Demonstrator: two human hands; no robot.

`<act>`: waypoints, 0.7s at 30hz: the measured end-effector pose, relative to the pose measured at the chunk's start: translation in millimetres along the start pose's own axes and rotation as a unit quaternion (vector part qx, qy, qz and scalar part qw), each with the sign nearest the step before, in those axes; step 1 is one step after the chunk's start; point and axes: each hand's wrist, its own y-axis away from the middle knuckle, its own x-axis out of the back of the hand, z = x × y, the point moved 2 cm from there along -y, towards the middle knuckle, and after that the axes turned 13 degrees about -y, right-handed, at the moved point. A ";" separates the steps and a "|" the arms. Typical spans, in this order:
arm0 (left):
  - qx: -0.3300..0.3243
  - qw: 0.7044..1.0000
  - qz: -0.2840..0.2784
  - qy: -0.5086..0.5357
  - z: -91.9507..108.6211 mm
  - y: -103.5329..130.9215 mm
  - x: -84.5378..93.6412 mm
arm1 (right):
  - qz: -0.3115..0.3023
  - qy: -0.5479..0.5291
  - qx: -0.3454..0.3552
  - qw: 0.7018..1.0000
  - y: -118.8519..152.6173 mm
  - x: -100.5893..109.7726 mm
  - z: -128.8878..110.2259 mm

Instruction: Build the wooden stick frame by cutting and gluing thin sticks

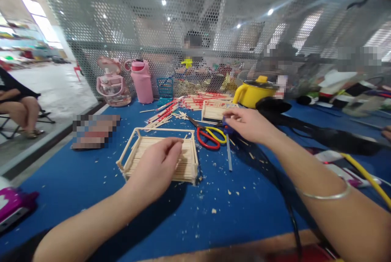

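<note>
My left hand (157,163) is over a small tray-like frame (189,160) made of pale wooden sticks, with a slatted floor and a raised rail. Its thumb and fingers are pressed together; what is in them, if anything, is hidden. Farther right, my right hand (252,124) is closed around a blue glue gun (226,125), mostly covered by the fingers. A translucent glue stick (229,154) sticks out of it towards me. Scissors (210,136) with red and yellow handles lie left of the glue gun. Behind them stands a second small stick frame (210,111).
Loose sticks with red paper (195,101) are heaped at the back, below a perforated metal screen (131,21). A pink bottle (143,82), a clear pink jug (113,91) and a yellow pot (255,93) stand there. A black cable (287,197) crosses the blue table (244,221).
</note>
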 end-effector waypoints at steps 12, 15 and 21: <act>0.034 0.996 -0.067 0.045 14.6 -32.6 -21.3 | -0.035 -0.390 -0.006 0.920 18.4 -82.4 -31.3; 0.029 0.994 -0.070 0.080 14.2 -30.6 -23.7 | -0.023 -0.398 -0.006 0.917 18.9 -83.9 -34.0; 0.037 0.993 -0.066 0.090 12.7 -29.2 -25.9 | 0.026 -0.397 -0.020 0.917 16.4 -90.6 -35.7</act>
